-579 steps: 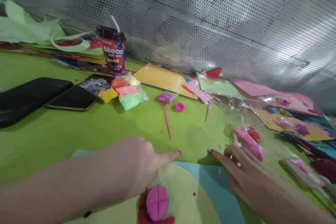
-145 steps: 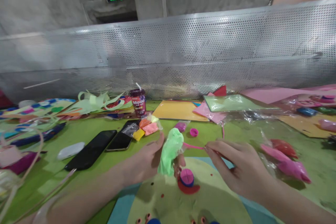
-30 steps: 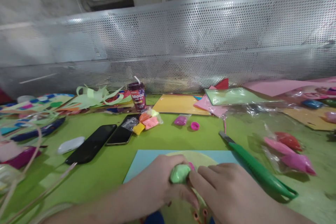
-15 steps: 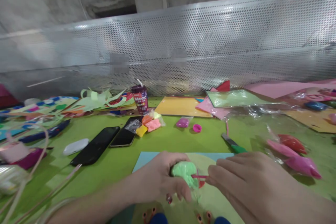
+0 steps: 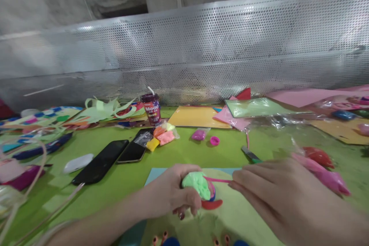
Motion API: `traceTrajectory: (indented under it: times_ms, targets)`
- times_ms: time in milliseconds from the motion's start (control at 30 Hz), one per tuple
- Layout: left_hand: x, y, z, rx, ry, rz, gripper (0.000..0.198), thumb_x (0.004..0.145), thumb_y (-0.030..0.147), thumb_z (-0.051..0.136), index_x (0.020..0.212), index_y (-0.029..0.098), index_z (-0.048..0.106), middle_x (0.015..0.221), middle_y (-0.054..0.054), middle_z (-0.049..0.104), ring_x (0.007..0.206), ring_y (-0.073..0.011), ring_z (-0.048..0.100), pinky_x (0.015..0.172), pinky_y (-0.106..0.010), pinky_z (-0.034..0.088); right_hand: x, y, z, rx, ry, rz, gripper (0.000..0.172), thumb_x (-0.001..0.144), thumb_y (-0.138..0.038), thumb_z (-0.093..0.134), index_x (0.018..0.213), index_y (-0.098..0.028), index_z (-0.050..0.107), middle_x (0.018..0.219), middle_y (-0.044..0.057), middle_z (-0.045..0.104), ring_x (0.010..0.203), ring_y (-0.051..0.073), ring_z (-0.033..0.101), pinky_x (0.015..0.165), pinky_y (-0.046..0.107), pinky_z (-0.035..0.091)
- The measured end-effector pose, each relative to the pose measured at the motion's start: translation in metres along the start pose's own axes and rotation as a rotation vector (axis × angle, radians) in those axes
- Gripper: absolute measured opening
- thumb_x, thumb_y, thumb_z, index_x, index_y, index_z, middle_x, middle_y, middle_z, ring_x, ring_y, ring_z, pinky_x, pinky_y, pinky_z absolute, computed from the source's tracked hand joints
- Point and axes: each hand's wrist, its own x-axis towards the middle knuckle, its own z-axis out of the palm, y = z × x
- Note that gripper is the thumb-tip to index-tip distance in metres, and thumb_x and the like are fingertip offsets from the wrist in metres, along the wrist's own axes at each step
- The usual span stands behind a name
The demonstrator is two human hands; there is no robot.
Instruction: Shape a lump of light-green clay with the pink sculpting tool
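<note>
My left hand (image 5: 175, 194) is curled round a lump of light green modelling clay (image 5: 196, 184) with a rough surface. My right hand (image 5: 268, 192) pinches a thin pink stick (image 5: 219, 180), whose far end meets the clay's upper right edge. Both hands are over a pale yellow-green paper shape (image 5: 230, 215) on a light blue sheet (image 5: 154, 173). Just under the clay, a curved red piece (image 5: 212, 204) lies on the paper, with a partly hidden blue and pink round piece beside it. Blue clay shapes (image 5: 171, 241) with orange stalks show at the bottom edge.
Two phones (image 5: 100, 161) and a white case (image 5: 78, 163) lie at the left. Behind are a drink cup (image 5: 152, 110), clay packets (image 5: 165, 137) and a small pink cap (image 5: 215, 140). A green-handled blade tool (image 5: 251, 155) and red and pink clay packets (image 5: 319, 157) lie at the right.
The pink stick's tip has moved from the clay's lower right side to its upper edge. The clay has shifted slightly left and up, uncovering more of the red piece.
</note>
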Motion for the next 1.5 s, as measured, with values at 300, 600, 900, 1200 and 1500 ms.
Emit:
traceTrajectory:
  times_ms: [300, 600, 900, 1200, 1500]
  targets:
    - [-0.006, 0.012, 0.012, 0.115, -0.009, -0.090, 0.022, 0.059, 0.018, 0.071, 0.072, 0.016, 0.053, 0.056, 0.009, 0.046, 0.046, -0.0048, 0.038, 0.042, -0.015, 0.031, 0.004, -0.013, 0.009, 0.200, -0.145, -0.026, 0.024, 0.086, -0.009, 0.035, 0.084, -0.019, 0.056, 0.065, 0.000, 0.055, 0.050, 0.014, 0.043, 0.045, 0.031, 0.019]
    - [-0.008, 0.015, 0.023, 0.303, -0.091, 0.021, 0.028, 0.059, 0.034, 0.074, 0.075, 0.016, 0.060, 0.066, 0.005, 0.044, 0.063, -0.0100, 0.037, 0.052, -0.019, 0.029, 0.008, -0.028, 0.016, 0.228, -0.235, -0.061, 0.010, 0.077, -0.009, 0.048, 0.073, -0.018, 0.051, 0.065, -0.001, 0.055, 0.050, 0.012, 0.045, 0.043, 0.027, 0.025]
    - [-0.011, 0.022, 0.022, 0.243, -0.012, 0.035, 0.027, 0.058, 0.029, 0.076, 0.068, 0.014, 0.056, 0.064, 0.006, 0.040, 0.060, -0.0078, 0.032, 0.049, -0.018, 0.025, 0.005, -0.019, 0.010, 0.156, -0.040, -0.109, 0.026, 0.082, -0.004, 0.033, 0.078, -0.019, 0.054, 0.062, 0.000, 0.054, 0.048, 0.015, 0.043, 0.044, 0.030, 0.022]
    - [-0.005, 0.015, 0.009, 0.182, 0.142, 0.014, 0.027, 0.056, 0.028, 0.077, 0.071, 0.013, 0.060, 0.053, 0.004, 0.053, 0.049, -0.0086, 0.043, 0.046, -0.019, 0.033, 0.012, -0.014, 0.007, 0.616, 0.103, 0.188, 0.019, 0.087, -0.012, 0.048, 0.090, -0.024, 0.062, 0.071, -0.005, 0.062, 0.059, 0.008, 0.055, 0.053, 0.019, 0.042]
    - [-0.007, 0.008, 0.010, -0.105, 0.048, 0.095, 0.029, 0.064, 0.036, 0.070, 0.077, 0.011, 0.060, 0.055, 0.000, 0.059, 0.039, -0.0046, 0.039, 0.040, -0.017, 0.034, 0.013, -0.015, 0.000, 0.997, 0.545, 0.422, 0.012, 0.088, -0.018, 0.052, 0.081, -0.023, 0.060, 0.064, -0.003, 0.061, 0.051, 0.008, 0.055, 0.046, 0.015, 0.047]
